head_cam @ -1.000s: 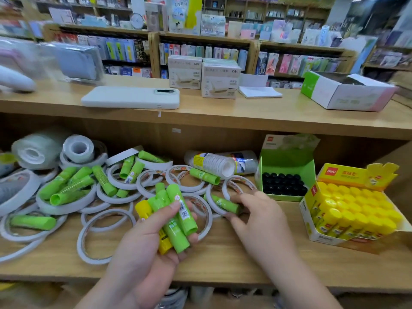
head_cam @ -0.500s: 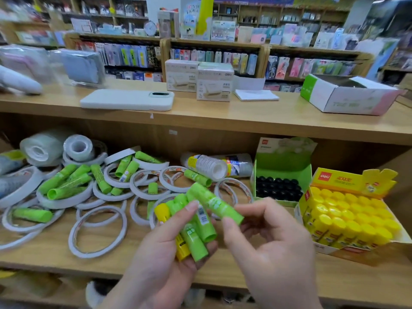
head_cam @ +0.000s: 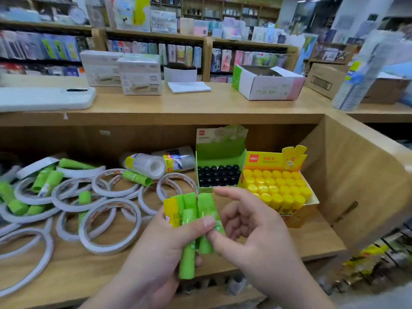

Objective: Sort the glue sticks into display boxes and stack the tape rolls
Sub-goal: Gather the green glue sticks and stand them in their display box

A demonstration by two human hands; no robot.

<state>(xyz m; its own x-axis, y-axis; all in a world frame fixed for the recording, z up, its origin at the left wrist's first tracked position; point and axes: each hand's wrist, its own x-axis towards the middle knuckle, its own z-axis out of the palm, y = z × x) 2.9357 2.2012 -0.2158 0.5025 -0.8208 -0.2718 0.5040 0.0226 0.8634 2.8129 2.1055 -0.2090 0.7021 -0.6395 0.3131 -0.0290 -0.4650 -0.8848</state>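
At lower centre, left hand (head_cam: pixel 160 253) grips smooth cylindrical glue sticks (head_cam: pixel 190 216), right hand (head_cam: pixel 256 237) pinching one, above bare shelf (head_cam: pixel 307 239) edge.

Below the green display box (head_cam: pixel 219 166): glue sticks (head_cam: pixel 187 259), lower ends hidden inside the left hand (head_cam: pixel 156 253). Far left of the box: tape rolls (head_cam: pixel 111 202) run off the frame edge. Up and right of the box: tall wrapped cylinder (head_cam: pixel 365 70), badly blurred. Box lid print unreadable.
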